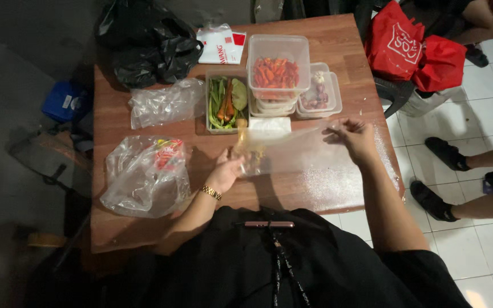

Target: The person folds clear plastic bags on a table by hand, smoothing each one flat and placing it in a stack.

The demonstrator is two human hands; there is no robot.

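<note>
Both my hands hold a clear plastic bag (292,151) stretched above the wooden table (338,51). My left hand (226,171), with a gold bracelet at the wrist, grips the bag's left end, where some yellowish-brown pieces (243,145) sit inside. My right hand (352,140) pinches the bag's right edge. Just beyond the bag stand a clear tub of red chillies (275,71), a tub of green vegetables (226,102) and a tub with garlic and shallots (319,91).
A crumpled clear bag with a red packet (144,174) lies left of my hands; another clear bag (164,102) and a black bag (146,43) lie farther back. Red bags (415,51) sit on a chair to the right. Another person's feet (437,177) stand on the tiled floor.
</note>
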